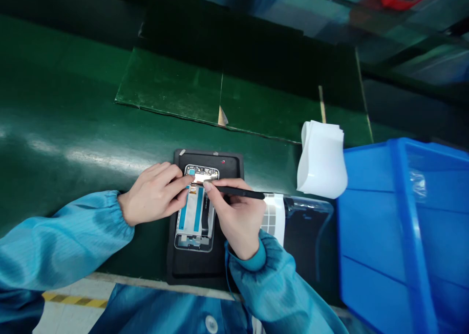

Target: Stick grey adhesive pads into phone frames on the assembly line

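Electronics factory: green bench mat (pixel 66 128), blue bin (pixel 388 236), antistatic smock (pixel 66 241).

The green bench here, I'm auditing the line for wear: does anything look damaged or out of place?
Yes: the green sheet lying on the bench has a small tan flap sticking up at its seam, which looks like a torn or lifted corner.
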